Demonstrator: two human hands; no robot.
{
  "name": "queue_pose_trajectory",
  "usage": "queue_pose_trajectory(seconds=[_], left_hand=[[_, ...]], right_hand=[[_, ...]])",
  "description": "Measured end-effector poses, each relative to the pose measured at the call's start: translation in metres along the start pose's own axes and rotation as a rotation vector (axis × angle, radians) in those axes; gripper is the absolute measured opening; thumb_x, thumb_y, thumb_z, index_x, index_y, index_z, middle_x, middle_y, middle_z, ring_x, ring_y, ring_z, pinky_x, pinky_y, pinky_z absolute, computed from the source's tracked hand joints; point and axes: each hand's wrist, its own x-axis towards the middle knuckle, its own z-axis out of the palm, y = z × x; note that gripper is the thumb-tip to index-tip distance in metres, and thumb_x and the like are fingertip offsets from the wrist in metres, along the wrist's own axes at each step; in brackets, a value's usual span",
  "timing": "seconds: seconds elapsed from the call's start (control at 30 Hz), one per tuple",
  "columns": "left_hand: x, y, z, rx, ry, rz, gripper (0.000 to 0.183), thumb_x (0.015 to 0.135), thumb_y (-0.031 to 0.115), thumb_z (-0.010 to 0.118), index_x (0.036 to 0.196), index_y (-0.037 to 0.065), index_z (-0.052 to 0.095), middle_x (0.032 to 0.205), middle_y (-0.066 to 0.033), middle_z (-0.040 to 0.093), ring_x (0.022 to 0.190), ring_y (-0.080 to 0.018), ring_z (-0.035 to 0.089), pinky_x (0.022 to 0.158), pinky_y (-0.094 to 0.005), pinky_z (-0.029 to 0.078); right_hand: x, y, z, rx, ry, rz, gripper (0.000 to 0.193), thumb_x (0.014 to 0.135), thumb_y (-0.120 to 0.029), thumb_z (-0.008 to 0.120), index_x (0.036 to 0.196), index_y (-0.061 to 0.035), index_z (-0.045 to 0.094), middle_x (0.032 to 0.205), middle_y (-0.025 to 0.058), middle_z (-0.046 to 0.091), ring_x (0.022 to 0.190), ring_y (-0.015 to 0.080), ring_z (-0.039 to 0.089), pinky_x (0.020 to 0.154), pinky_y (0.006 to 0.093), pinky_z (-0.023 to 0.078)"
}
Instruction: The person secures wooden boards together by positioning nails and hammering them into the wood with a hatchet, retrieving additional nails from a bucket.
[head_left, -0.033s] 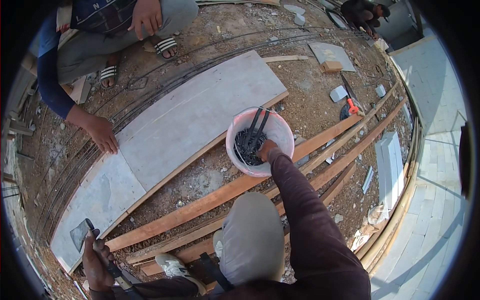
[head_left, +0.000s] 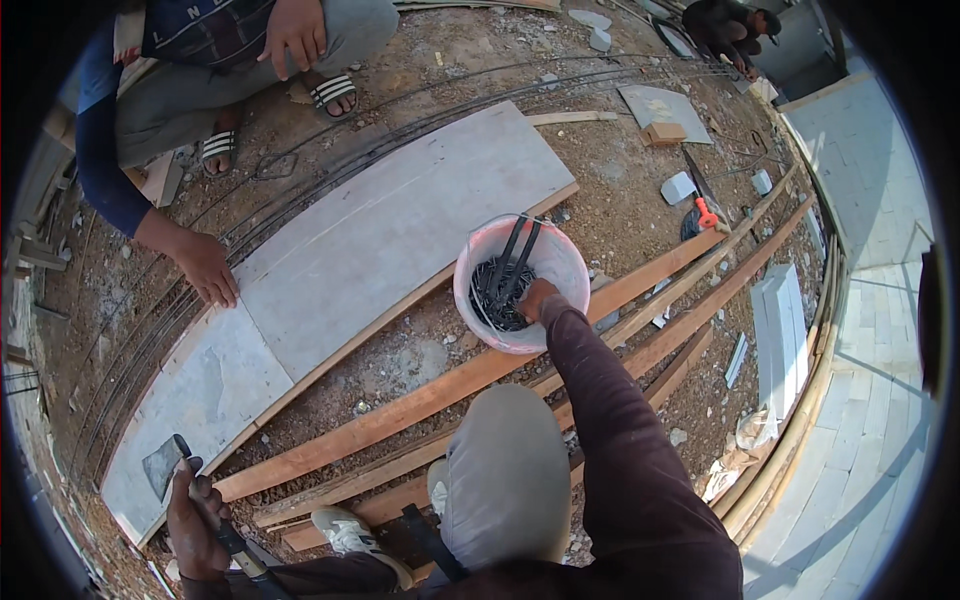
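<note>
My left hand (head_left: pixel 195 525), at the lower left, is closed around the handle of a hammer (head_left: pixel 232 540). Its dark head (head_left: pixel 180 447) points up over the near end of the pale board. My right hand (head_left: pixel 540 299) reaches down into a pink-rimmed white bucket (head_left: pixel 570 265). Dark nails (head_left: pixel 488 283) fill its bottom, and my fingertips are hidden down among them. A tool with two black handles (head_left: pixel 518 250) leans inside the bucket. The long pale board (head_left: pixel 400 210) lies beyond the bucket, joined to a shorter pale panel (head_left: pixel 205 380) at its left.
Opposite me a person squats, one hand (head_left: pixel 208 270) resting on the board edge. Long wooden planks (head_left: pixel 400 415) lie by my feet. Thin rebar rods (head_left: pixel 440 100) run behind the board. A handsaw with an orange handle (head_left: pixel 706 212) lies right. Another person (head_left: pixel 725 30) crouches far right.
</note>
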Motion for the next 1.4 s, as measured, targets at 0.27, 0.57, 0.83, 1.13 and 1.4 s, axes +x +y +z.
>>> queue_pose_trajectory(seconds=[0.27,0.57,0.83,1.13,1.4], left_hand=[[0.028,-0.020,0.038,-0.074,-0.385,-0.147,0.024,0.095,0.029,0.061,0.093,0.005,0.060,0.080,-0.0027,0.061,0.069,-0.0129,0.061,0.070,-0.0304,0.054],[0.069,-0.136,0.166,-0.146,-0.729,-0.088,0.033,0.095,0.025,0.062,0.118,0.001,0.056,0.105,-0.0084,0.063,0.097,-0.0180,0.062,0.086,-0.0342,0.052],[0.071,-0.143,0.181,-0.314,-0.669,-0.150,0.022,0.090,0.025,0.067,0.093,0.004,0.060,0.077,-0.0010,0.056,0.072,-0.0131,0.057,0.064,-0.0306,0.049],[0.068,-0.147,0.200,-0.241,-0.514,0.071,0.024,0.087,0.026,0.069,0.077,0.005,0.062,0.068,0.0019,0.055,0.061,-0.0084,0.047,0.057,-0.0309,0.039],[0.065,-0.050,0.171,0.254,-0.717,0.337,0.036,0.089,0.037,0.069,0.089,0.000,0.067,0.065,-0.0001,0.054,0.059,-0.0083,0.045,0.053,-0.0312,0.040]], right_hand=[[-0.139,-0.038,-0.022,0.774,0.113,-0.476,0.013,0.094,-0.012,0.057,0.095,0.0012,0.059,0.069,0.0033,0.061,0.052,0.0091,0.054,0.049,0.0231,0.044],[-0.155,-0.134,0.096,1.160,-0.666,-0.507,0.013,0.097,-0.013,0.058,0.105,-0.0035,0.058,0.083,0.0008,0.063,0.063,0.0066,0.055,0.058,0.0199,0.046],[-0.160,-0.146,0.127,1.359,-0.459,-0.547,0.011,0.096,-0.014,0.060,0.101,-0.0049,0.058,0.084,0.0006,0.063,0.064,0.0052,0.054,0.057,0.0197,0.043],[-0.166,-0.150,0.126,1.249,-0.236,-0.657,0.018,0.098,-0.023,0.057,0.099,-0.0052,0.057,0.078,-0.0003,0.060,0.064,0.0052,0.052,0.057,0.0211,0.042],[-0.210,-0.142,0.078,0.798,-0.384,-0.924,0.050,0.102,-0.049,0.039,0.093,-0.0023,0.055,0.062,-0.0006,0.048,0.052,0.0060,0.044,0.046,0.0215,0.037]])
